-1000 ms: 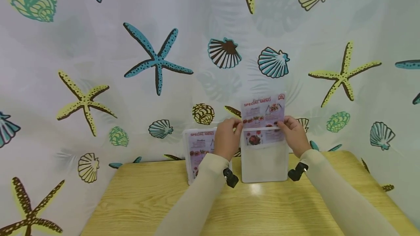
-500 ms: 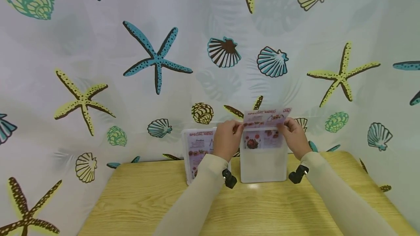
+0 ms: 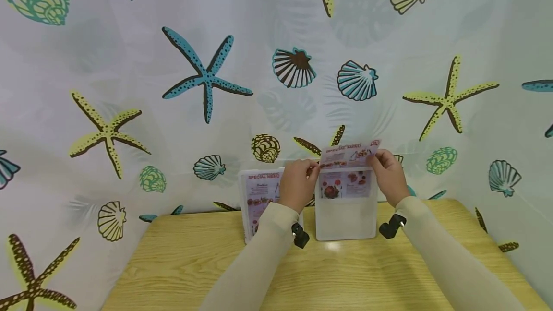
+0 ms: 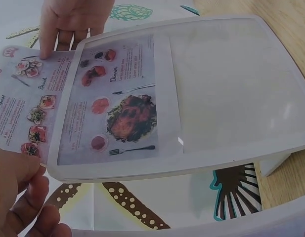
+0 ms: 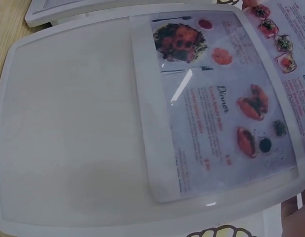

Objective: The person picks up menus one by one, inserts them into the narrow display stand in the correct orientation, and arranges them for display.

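Note:
A printed menu sheet (image 3: pixel 350 154) stands partly inside an upright white-rimmed sign holder (image 3: pixel 345 220). Its lower part, the "Dinner" section (image 5: pixel 211 98), shows through the clear front, ending about halfway down. The upper part sticks out above the top rim and leans back. My left hand (image 3: pixel 297 185) pinches the sheet's left edge right at the rim, thumb in front. On the opposite side my right hand (image 3: pixel 390 176) pinches the right edge, its thumb on the printed face and fingers behind, as the left wrist view shows.
To the left stands a second white sign holder (image 3: pixel 243 200) with a like menu in it, partly hidden by my left forearm. Both stand on a wooden table (image 3: pixel 194 263) near its back edge. Behind hangs a curtain (image 3: pixel 242 124) printed with shells and starfish.
The menu has slid lower into the holder, and its protruding top has come down and tilted back. My right hand has shifted slightly up; the left stays at the rim.

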A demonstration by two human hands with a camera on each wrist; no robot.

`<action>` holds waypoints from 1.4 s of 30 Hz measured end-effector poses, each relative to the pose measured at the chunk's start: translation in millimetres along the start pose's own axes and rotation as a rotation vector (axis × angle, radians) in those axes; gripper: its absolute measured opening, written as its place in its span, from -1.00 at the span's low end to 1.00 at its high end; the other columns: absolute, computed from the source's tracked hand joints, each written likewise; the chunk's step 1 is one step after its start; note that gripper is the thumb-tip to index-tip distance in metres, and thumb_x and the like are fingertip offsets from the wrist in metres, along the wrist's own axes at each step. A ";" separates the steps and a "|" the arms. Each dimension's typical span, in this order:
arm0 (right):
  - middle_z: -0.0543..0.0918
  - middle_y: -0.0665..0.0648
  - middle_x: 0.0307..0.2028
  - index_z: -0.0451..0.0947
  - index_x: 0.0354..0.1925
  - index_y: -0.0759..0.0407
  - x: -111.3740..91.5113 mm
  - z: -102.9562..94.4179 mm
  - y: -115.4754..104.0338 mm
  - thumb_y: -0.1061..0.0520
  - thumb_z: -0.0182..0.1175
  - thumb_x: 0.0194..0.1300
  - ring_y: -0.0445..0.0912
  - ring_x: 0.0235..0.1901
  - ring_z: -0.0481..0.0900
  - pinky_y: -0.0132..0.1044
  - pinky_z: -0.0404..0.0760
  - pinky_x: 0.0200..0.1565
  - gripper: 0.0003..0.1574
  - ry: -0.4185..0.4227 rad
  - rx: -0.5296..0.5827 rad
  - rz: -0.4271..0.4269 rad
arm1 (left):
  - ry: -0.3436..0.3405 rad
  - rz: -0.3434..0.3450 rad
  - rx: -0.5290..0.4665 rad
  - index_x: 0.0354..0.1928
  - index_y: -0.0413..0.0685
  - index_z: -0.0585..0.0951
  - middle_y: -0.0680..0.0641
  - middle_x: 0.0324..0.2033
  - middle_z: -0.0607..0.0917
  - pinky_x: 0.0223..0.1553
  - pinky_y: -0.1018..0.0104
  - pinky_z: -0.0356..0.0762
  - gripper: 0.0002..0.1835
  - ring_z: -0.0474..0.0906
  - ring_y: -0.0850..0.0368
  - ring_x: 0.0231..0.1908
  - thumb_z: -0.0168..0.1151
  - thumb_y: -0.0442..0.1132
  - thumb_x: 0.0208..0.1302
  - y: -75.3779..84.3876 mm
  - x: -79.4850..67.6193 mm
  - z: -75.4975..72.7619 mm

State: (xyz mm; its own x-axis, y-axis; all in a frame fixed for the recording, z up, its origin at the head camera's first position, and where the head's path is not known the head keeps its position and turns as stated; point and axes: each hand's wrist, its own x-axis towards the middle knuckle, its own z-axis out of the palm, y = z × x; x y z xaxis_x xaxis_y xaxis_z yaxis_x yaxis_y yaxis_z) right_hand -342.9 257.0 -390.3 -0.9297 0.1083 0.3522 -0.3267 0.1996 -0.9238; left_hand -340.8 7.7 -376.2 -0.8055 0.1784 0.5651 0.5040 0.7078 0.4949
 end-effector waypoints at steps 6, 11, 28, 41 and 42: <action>0.60 -0.04 -0.16 0.51 0.09 0.36 4.1 -1.1 -3.3 -0.11 0.05 0.62 -0.16 -0.12 0.50 -0.35 0.48 -0.04 -0.47 0.032 -0.034 -0.029 | -0.006 0.027 0.006 -0.05 0.01 0.80 0.01 -0.28 0.78 -0.34 0.26 0.61 -0.78 0.64 0.18 -0.34 0.22 -0.13 0.54 0.7 0.1 1.0; 0.60 -0.02 -0.11 0.49 0.12 0.38 2.5 -3.8 -4.5 -0.09 0.05 0.63 -0.18 -0.08 0.51 -0.43 0.49 -0.01 -0.48 0.045 -0.044 -0.030 | -0.028 0.032 0.000 0.02 0.01 0.79 0.00 -0.26 0.76 -0.33 0.24 0.60 -0.73 0.62 0.16 -0.30 0.22 -0.05 0.53 2.8 1.1 4.1; 0.56 0.23 -0.02 0.49 0.10 0.38 -5.7 -0.5 3.7 -0.10 0.06 0.62 -0.08 -0.05 0.48 -0.42 0.45 -0.05 -0.47 0.000 -0.107 0.014 | 0.043 0.009 -0.092 0.03 0.03 0.73 0.02 -0.23 0.70 -0.09 0.09 0.56 -0.78 0.56 0.04 -0.14 0.21 -0.08 0.54 17.0 11.5 -10.7; 0.56 0.24 0.12 0.46 0.22 0.33 -4.7 2.6 9.9 -0.05 0.08 0.62 -0.21 0.08 0.50 -0.43 0.45 0.12 -0.50 0.013 -0.091 -0.001 | 0.055 0.034 -0.031 -0.11 -0.02 0.76 0.04 -0.43 0.60 -0.14 0.11 0.47 -0.82 0.47 0.06 -0.31 0.24 -0.13 0.53 7.8 8.0 -7.6; 0.56 0.21 0.12 0.45 0.23 0.31 -4.4 2.9 10.0 -0.06 0.08 0.62 -0.22 0.09 0.50 -0.42 0.45 0.13 -0.49 0.015 -0.088 -0.004 | 0.052 0.036 -0.024 -0.12 -0.03 0.76 0.04 -0.47 0.56 -0.14 0.11 0.46 -0.82 0.44 0.06 -0.33 0.24 -0.13 0.52 6.7 7.8 -7.2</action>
State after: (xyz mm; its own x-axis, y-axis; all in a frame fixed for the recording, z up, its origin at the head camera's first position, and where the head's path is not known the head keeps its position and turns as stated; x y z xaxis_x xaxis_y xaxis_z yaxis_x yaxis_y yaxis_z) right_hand -342.6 255.7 -401.5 -0.9255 0.1217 0.3588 -0.3138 0.2844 -0.9059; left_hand -341.5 9.0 -363.7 -0.7696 0.1675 0.6162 0.5403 0.6850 0.4887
